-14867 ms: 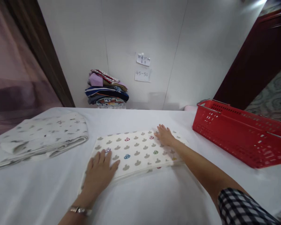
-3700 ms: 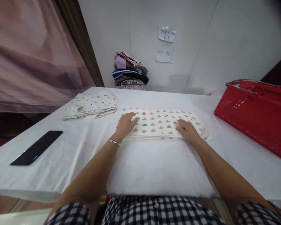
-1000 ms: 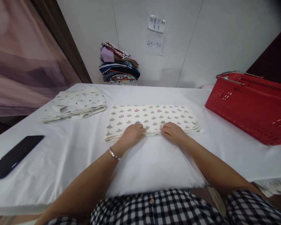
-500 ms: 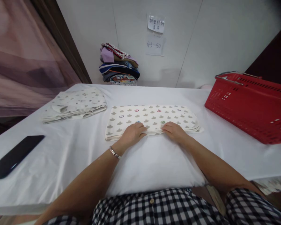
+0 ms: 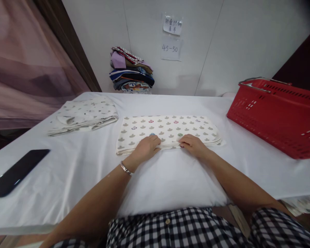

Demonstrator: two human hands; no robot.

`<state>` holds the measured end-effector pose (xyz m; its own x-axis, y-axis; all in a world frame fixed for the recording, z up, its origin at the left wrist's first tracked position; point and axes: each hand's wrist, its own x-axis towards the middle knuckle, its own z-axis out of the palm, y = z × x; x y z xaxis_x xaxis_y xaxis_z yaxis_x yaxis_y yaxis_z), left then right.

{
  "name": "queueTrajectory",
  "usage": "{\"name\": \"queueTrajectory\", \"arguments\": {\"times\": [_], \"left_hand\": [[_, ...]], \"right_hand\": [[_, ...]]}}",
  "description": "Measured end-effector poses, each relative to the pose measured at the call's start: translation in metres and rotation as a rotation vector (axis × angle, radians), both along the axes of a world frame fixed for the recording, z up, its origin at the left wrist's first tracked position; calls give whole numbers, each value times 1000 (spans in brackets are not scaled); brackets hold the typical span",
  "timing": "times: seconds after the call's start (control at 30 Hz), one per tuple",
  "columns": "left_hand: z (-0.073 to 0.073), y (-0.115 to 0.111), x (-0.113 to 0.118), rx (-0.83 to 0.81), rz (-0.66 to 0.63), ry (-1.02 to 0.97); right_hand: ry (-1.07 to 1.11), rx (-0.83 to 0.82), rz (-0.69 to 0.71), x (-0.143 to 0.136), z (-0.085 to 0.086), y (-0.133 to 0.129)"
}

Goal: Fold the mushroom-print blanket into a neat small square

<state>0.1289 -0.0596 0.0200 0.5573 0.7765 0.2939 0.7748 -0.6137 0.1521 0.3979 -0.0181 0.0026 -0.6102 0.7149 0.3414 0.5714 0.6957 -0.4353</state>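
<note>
A folded cream cloth with grey shapes and a few coloured anchors lies flat in front of me, its layered long edge towards my body. My left hand grips that near edge left of its middle, fingers on top and thumb at the fold. At the same edge, a little to the right, my right hand pinches the layers between thumb and fingers. A gap separates the two hands. Another folded patterned cloth rests at the back left, touched by neither hand.
White fabric covers the table. A red basket stands at the right, and a black phone-like slab lies at the left. Behind the table's far edge is a stack of folded fabrics. Paper signs hang on the wall.
Both hands keep nearly the same place on the cloth's near edge. The view has shifted very slightly; nothing was let go.
</note>
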Motion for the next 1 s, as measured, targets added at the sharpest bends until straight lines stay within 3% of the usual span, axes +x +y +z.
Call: {"name": "queueTrajectory", "arguments": {"times": [0.37, 0.87, 1.0], "left_hand": [[-4, 2, -2, 78, 24, 52], [5, -4, 3, 48, 13, 64], [1, -3, 8, 74, 23, 68]], "right_hand": [[-86, 186, 93, -3, 1, -2], [-185, 284, 48, -7, -5, -1], [-169, 327, 77, -6, -7, 1]]}}
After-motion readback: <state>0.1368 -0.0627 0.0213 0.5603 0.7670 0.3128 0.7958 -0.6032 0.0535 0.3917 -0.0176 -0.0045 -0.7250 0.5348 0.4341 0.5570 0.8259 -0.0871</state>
